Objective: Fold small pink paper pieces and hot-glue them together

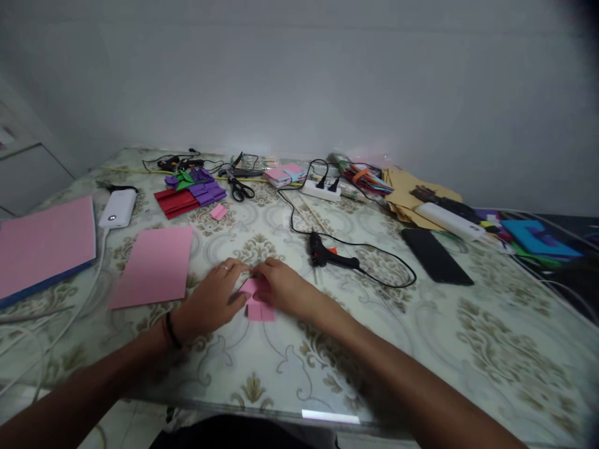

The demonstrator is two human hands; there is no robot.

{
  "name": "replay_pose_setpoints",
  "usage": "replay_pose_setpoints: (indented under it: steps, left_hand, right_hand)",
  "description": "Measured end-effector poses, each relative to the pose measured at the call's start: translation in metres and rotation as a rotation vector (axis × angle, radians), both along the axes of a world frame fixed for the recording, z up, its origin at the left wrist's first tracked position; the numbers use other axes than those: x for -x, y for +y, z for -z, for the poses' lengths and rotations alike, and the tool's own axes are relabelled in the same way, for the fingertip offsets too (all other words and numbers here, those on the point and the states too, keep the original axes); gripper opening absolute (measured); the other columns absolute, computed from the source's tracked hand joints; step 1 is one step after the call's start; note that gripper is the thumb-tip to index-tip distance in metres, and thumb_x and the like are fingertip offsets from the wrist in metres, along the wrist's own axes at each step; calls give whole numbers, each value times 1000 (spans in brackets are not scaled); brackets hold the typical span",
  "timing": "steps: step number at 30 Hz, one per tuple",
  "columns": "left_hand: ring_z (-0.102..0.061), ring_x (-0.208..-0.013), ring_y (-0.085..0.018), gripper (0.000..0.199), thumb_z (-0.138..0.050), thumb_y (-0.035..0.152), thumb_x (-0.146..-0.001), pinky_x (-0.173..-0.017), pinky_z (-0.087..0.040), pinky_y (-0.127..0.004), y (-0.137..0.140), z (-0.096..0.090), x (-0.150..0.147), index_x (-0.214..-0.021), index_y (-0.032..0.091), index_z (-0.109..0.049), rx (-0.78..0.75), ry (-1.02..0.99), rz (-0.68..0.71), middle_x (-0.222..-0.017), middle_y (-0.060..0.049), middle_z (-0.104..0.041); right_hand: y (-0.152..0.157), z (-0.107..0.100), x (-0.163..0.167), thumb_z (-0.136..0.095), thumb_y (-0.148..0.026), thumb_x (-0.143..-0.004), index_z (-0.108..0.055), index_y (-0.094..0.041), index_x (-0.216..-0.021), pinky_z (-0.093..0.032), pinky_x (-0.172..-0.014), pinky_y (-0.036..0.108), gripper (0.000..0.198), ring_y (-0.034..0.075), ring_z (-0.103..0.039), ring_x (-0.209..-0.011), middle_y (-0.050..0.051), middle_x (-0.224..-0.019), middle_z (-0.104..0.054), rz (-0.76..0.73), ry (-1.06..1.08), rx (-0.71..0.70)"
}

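A small folded piece of pink paper (261,312) lies on the patterned tabletop in front of me, creased and partly hidden by my fingers. My left hand (213,296), with a ring and a dark wrist band, pinches its left and upper edge. From the right, my right hand (283,287) grips the upper part, its fingertips close to those of the left. A flat pink sheet (156,268) lies left of my left hand. Beyond the hands is another small folded pink paper piece (219,212).
A black glue gun (322,252) with a looping cord lies right of my hands, near a black phone (436,255). Farther back are scissors (240,188), a power strip (321,190) and red folded paper (175,201). A white power bank (118,207) and pink sheet stack (47,243) sit left.
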State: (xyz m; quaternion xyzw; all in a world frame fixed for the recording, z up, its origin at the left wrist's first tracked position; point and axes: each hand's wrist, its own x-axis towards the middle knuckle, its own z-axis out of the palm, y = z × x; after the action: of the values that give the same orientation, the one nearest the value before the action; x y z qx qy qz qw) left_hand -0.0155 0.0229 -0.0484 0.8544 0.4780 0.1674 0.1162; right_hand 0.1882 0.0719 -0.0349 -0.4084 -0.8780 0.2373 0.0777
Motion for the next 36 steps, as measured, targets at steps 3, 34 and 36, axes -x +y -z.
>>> replay_pose_setpoints:
  steps: [3,34,36]
  left_hand:
    - [-60,-116,-33,25,-64,21,-93,-103,-51,-53,13,0,-5,-117,14,-60,25,24,-23,-118,-15,-64]
    - [-64,-76,-15,11,-60,22,-95,-73,-46,-27,-1,-23,-26,-86,21,-66,332,-417,-153,-79,4,-70]
    - [-64,-76,-14,10,-62,21,-95,-73,-46,-27,-2,-24,-25,-86,21,-67,323,-423,-140,-78,4,-70]
  right_hand:
    - [-3,0,-3,-81,-12,-82,-69,-11,-116,-50,-82,30,35,20,-65,-89,9,-100,-70,28,3,42]
    - [-36,-8,-30,-62,-27,-96,-69,-19,-90,-47,-66,25,12,15,-62,-73,0,-79,-69,270,595,394]
    - [-38,-10,-29,-61,-30,-98,-69,-19,-90,-47,-67,25,16,14,-62,-73,0,-78,-69,278,629,364]
